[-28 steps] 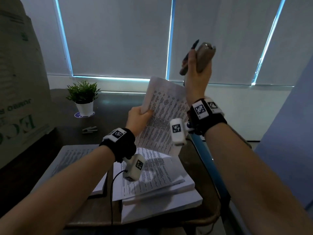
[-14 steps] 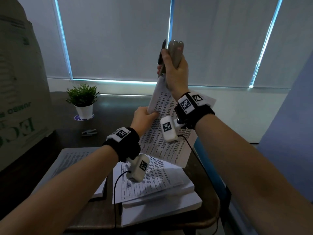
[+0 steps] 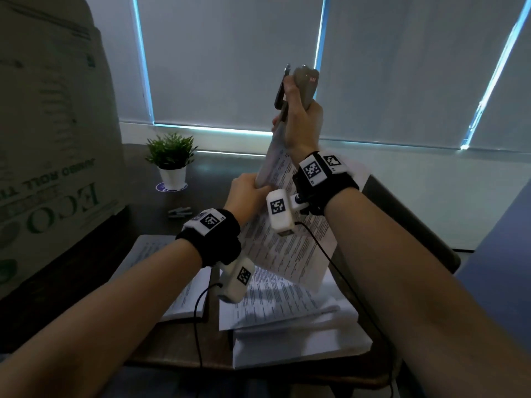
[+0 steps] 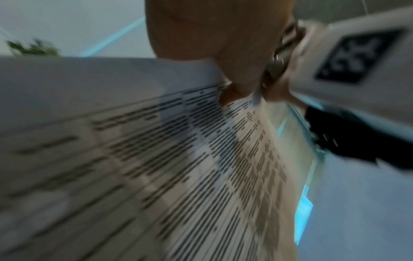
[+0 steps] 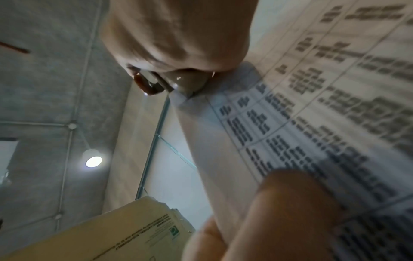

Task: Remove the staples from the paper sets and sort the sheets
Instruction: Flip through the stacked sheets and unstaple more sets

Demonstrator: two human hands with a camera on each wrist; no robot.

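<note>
Dim blinds behind the dark worktop (image 3: pixel 149 349); left hand (image 3: pixel 245 193) pinches the raised paper set (image 3: pixel 290 242) by its edge, right hand (image 3: pixel 301 122) wraps its grip round the stapler (image 3: pixel 304 84) at the top corner.

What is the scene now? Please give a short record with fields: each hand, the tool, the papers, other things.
left hand: grips the paper set at its left edge, held up in the air
right hand: grips the stapler at the set's top corner
stacks: lying on the table under the hands
other: plant, box on the left
</note>
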